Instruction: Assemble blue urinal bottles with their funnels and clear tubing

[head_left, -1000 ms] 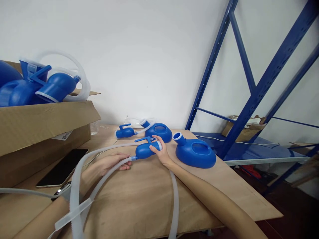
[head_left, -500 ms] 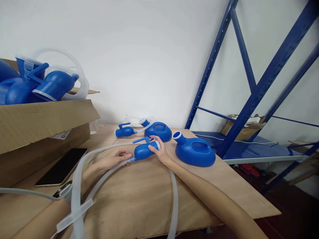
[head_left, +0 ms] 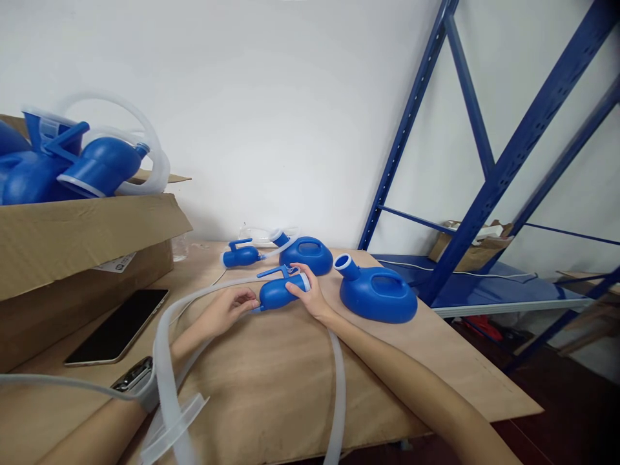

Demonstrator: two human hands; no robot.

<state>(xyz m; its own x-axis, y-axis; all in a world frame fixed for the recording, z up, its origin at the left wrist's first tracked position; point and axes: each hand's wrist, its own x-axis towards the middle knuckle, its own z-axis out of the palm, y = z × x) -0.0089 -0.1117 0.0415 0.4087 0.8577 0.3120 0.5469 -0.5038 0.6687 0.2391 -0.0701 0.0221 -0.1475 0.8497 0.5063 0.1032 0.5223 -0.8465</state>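
My right hand (head_left: 310,294) is wrapped round a blue plastic urinal cup (head_left: 277,294) with a white rim and a side handle. It lies tilted just above the table, rim to the right. At its narrow left end, my left hand (head_left: 232,309) pinches the joint where the tube meets the neck, hiding most of it. The translucent tube (head_left: 167,361) loops back over my left forearm, with a clear plastic piece (head_left: 174,429) on it. To the right of my right hand stands a blue urinal bottle (head_left: 378,296) with an open spout.
Behind lie another blue cup (head_left: 241,256) with tubing and a second blue bottle (head_left: 306,256). On the left are a tablet (head_left: 119,326) and a cardboard box (head_left: 92,232) heaped with blue cups. A blue metal rack (head_left: 504,287) stands right of the table (head_left: 300,394).
My left hand has shifted right onto the cup's neck, fingers now pinching the joint. The tube loop and clear piece have swung to the right. My right hand keeps its hold.
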